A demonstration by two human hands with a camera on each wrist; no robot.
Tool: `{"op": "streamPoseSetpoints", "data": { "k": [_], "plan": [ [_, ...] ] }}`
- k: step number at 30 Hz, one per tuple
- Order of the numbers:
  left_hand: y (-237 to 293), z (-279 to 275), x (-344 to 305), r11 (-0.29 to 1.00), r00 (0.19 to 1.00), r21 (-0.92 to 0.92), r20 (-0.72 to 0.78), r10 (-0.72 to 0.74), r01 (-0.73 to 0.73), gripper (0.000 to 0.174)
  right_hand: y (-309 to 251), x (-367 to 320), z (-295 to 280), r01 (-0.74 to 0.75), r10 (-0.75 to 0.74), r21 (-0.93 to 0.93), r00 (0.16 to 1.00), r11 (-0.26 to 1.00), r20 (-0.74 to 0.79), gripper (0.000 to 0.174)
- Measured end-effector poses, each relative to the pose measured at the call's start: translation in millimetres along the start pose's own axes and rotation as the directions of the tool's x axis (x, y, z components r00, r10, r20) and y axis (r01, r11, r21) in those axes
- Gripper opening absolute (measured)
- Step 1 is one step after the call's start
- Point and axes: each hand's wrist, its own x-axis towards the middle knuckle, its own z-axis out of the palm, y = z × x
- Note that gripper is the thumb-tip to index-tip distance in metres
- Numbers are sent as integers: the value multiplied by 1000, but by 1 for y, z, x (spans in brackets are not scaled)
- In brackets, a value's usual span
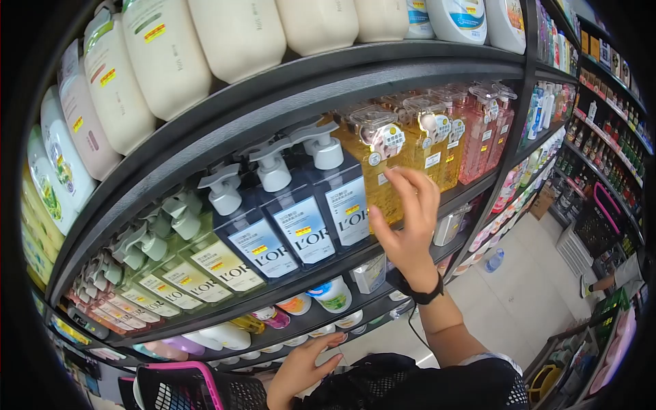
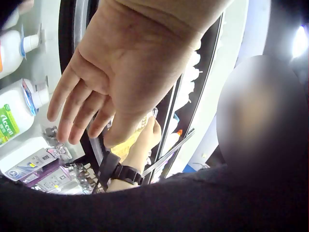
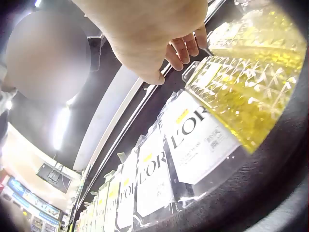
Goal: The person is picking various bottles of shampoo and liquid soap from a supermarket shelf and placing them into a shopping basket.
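Note:
My right hand (image 1: 412, 229), with a dark band at the wrist, is raised in front of a yellow pump bottle (image 1: 383, 191) on the middle shelf. Its fingers are loosely bent and hold nothing; in the head view they overlap the bottle's front. In the right wrist view the fingertips (image 3: 181, 55) are close to the patterned yellow bottle (image 3: 241, 96). Just left of it stand dark blue pump bottles (image 1: 301, 225) with white pumps and pale labels. Low down, near a lower shelf, my left hand (image 1: 304, 369) hangs with extended fingers, holding nothing.
Large cream bottles (image 1: 239, 34) line the shelf above, its dark edge (image 1: 287, 68) overhanging the pumps. Green pump bottles (image 1: 181, 273) stand left, pink ones (image 1: 482, 140) right. A pink-rimmed basket (image 1: 205, 372) is at lower left. A person's leg (image 1: 605, 283) shows in the aisle at right.

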Motion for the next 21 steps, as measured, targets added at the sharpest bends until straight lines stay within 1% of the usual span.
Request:
{"op": "streamPoseSetpoints", "data": {
  "k": [2, 3, 4, 5, 6, 7, 9, 10, 13, 14, 15, 17, 18, 19, 21],
  "plan": [
    [-4, -5, -11, 1000, 1000, -6, 7, 5, -5, 45, -15, 13, 15, 45, -45, -32, 999, 998, 1, 60],
    [-6, -8, -17, 1000, 1000, -14, 9, 3, -3, 45, -21, 16, 22, 51, -51, -37, 999, 998, -1, 60],
    [-8, -12, -22, 1000, 1000, 29, 14, 7, -7, 44, -26, 18, 31, 36, -36, -78, 999, 996, -2, 67],
    [-8, -16, -27, 1000, 1000, 27, 12, 12, -12, 44, -31, 18, 39, 19, -20, -117, 1000, 993, -3, 74],
    [-7, -20, -32, 999, 1000, 43, 20, -24, 23, 43, -33, 15, 47, 6, -4, -145, 1000, 989, 14, 77],
    [-8, -24, -36, 996, 998, 59, 28, -61, 60, 41, -35, 13, 52, 10, -7, -146, 1000, 989, 15, 77],
    [-15, -28, -43, 997, 998, 46, 22, -64, 62, 41, -38, 10, 60, -24, 15, -159, 998, 987, -60, 74],
    [-19, -30, -46, 997, 997, 34, 20, -70, 70, 40, -39, 11, 58, -43, 33, -165, 997, 985, -65, 72],
    [-27, -37, -54, 999, 998, 12, 30, -52, 52, 39, -39, 8, 56, -43, 31, -165, 997, 985, -72, 72],
    [-29, -39, -56, 999, 998, 6, 31, -49, 49, 39, -41, 7, 56, -48, 34, -139, 995, 989, -98, 70],
    [-32, -41, -58, 999, 999, 27, 37, -33, 32, 38, -43, 5, 56, -42, 28, -143, 995, 989, -94, 70],
    [-38, -42, -61, 999, 999, 37, 39, -15, 13, 38, -45, 1, 54, -73, 72, -4, 990, 997, -124, 69],
    [-43, -41, -63, 999, 1000, 46, 23, 6, -7, 38, -44, -3, 55, -52, 60, 54, 986, 997, -155, 71],
    [-46, -41, -65, 998, 1000, 56, 9, 24, -25, 38, -42, -7, 56, -50, 58, 53, 987, 997, -148, 71],
    [-48, -42, -68, 998, 1000, 49, 4, 25, -25, 38, -38, -19, 56, -89, 148, 282, 970, 955, -194, 73]
  ]
}}
